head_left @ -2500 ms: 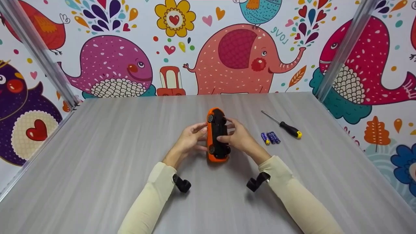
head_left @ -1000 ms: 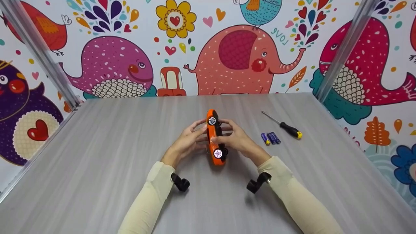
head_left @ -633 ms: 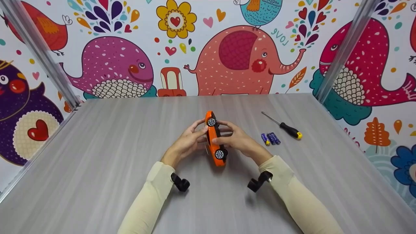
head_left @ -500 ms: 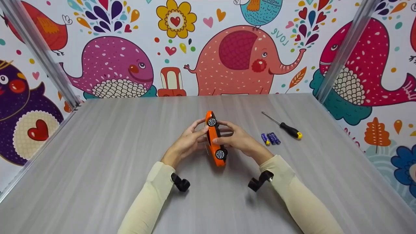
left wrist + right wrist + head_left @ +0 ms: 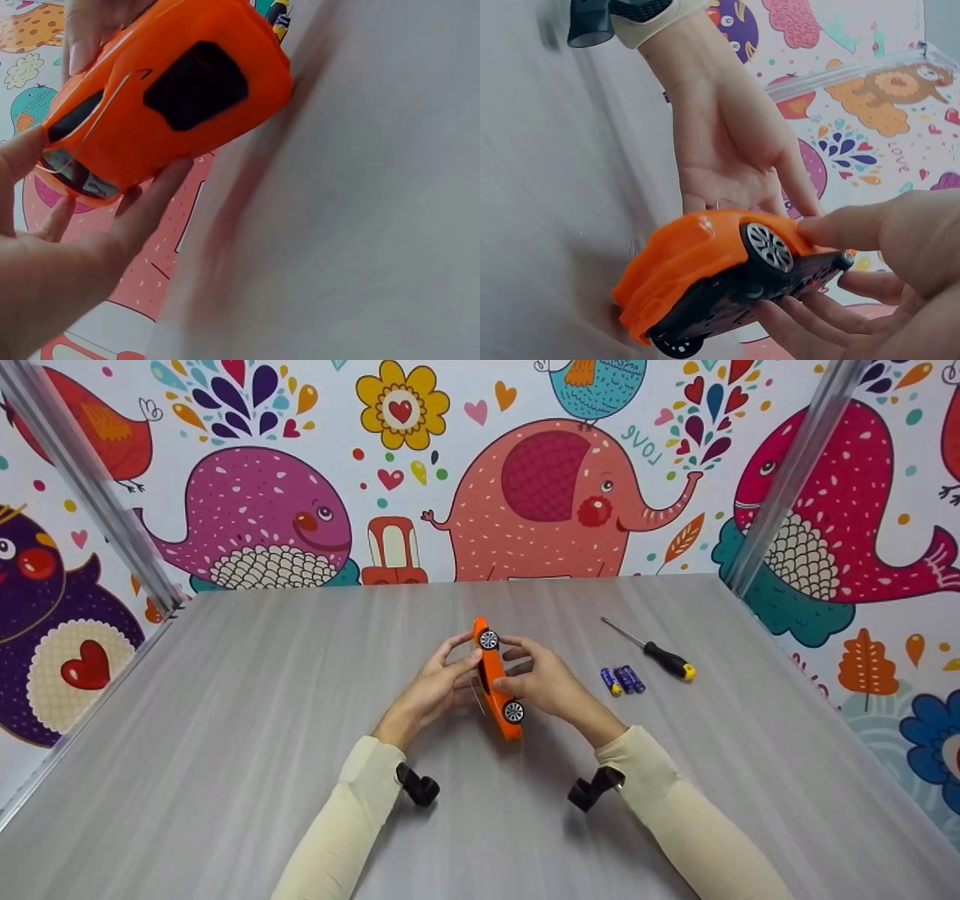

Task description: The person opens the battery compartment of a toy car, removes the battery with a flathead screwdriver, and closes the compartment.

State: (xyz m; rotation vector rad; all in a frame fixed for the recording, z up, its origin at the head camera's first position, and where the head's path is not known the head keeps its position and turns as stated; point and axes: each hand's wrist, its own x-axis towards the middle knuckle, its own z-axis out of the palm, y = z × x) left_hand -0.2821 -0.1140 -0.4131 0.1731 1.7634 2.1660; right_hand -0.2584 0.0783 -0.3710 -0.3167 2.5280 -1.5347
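An orange toy car (image 5: 495, 671) is held on its side between both hands above the middle of the table, two spoked wheels facing up in the head view. My left hand (image 5: 431, 686) grips its roof side, with the thumb near the upper wheel. From the right, my right hand (image 5: 551, 679) holds it with the thumb on the orange side and the fingers against the black underside (image 5: 727, 300), as the right wrist view shows. The left wrist view shows the car's dark window (image 5: 196, 86) and a thin pale wire-like strip (image 5: 105, 109) along the roof.
Blue batteries (image 5: 628, 679) lie on the grey table (image 5: 262, 697) right of the right hand. Beyond them is a screwdriver (image 5: 667, 661) with a black and yellow handle. A printed cartoon wall (image 5: 540, 495) and metal posts (image 5: 795, 472) border the table.
The car has rolled from black underside up to wheeled side up, tilting slightly further over lately. One wheel glowed pinkish-white a second ago and is unlit now. Both hands keep their hold.
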